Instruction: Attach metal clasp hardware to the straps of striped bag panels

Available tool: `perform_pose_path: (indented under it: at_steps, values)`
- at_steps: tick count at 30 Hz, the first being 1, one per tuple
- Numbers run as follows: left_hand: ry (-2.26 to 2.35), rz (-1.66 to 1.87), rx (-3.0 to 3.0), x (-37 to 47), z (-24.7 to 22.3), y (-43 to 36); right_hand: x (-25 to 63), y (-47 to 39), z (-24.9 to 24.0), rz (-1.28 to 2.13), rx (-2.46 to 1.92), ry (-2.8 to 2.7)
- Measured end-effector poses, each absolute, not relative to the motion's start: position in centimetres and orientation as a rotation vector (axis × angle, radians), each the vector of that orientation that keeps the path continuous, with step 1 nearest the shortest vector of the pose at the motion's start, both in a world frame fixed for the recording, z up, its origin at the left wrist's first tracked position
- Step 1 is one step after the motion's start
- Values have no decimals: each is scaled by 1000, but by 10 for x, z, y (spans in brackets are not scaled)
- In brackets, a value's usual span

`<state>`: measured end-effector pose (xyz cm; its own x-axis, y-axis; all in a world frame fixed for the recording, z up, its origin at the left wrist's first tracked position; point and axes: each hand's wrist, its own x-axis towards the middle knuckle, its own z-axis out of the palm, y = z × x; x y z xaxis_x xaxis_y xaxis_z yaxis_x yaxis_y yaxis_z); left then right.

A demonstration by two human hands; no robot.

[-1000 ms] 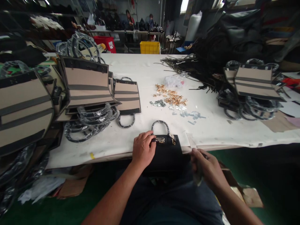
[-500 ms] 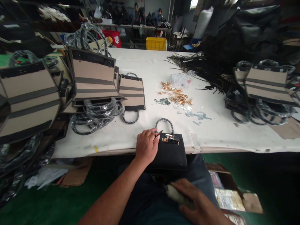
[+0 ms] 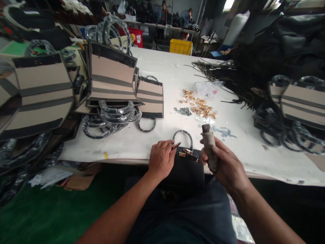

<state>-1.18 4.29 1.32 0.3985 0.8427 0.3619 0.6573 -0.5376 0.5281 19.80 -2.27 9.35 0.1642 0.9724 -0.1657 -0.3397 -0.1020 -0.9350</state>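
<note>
A black handbag (image 3: 189,173) with gold-coloured fittings and a wrapped ring handle (image 3: 183,132) leans at the table's front edge over my lap. On its left upper part rests my left hand (image 3: 161,158), its fingers bent over a dark strap end or thin piece (image 3: 176,145) that sticks out past the fingertips. My right hand (image 3: 225,161) is wrapped round a greyish tool (image 3: 209,147) with a dark tip, held upright just right of the bag. What sort of tool it is I cannot tell.
Stacked beige and black bag panels (image 3: 111,71) with wrapped handles stand at the left, more panels (image 3: 302,98) at the right. Gold-coloured fittings (image 3: 203,108) and silver plates (image 3: 184,111) lie mid-table near a plastic bag (image 3: 207,88). Black straps (image 3: 228,74) lie behind. Two people sit far back.
My right hand has risen from my lap with the tool to beside the bag. The view has shifted, and my left hand stays on the bag.
</note>
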Motion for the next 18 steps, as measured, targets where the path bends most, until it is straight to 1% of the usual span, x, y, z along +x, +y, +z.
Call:
perform_pose_path:
  at_steps: [5,9,14,18]
  values:
    - [1324,849,2352,-12,12,43,187,36,94,1326,-972,-668]
    - [1324,821,2346,-12,12,44,180,76,77,1355,-1001,-580]
    - [1374,826,2292,-10,14,45,166,93,48,1615,-1059,-504]
    - [1376,784,2277,-10,15,44,159,92,35,1566,-970,-541]
